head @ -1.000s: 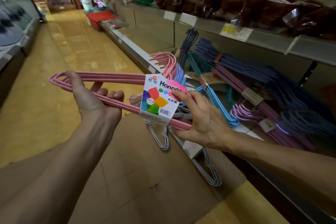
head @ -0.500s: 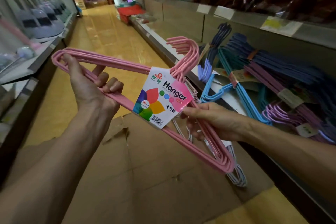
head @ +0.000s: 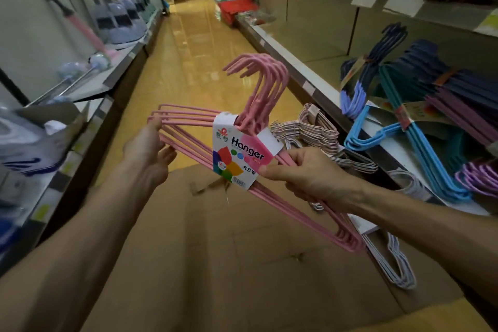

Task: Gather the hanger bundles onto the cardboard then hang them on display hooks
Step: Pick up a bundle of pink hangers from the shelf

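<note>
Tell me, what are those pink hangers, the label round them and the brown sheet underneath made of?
The pink hanger bundle looks like thin wire in a matte pink coating, judging by the slim, even rods; the core is hidden. Its label seems glossy printed card. The cardboard is plain brown board, dull, with creases and flap seams.

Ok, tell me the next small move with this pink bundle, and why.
Probably lower the pink hanger bundle onto the cardboard beneath it. Both the left hand and right hand grip it in the air above the cardboard, hooks up, and no display hook shows within reach.
</note>
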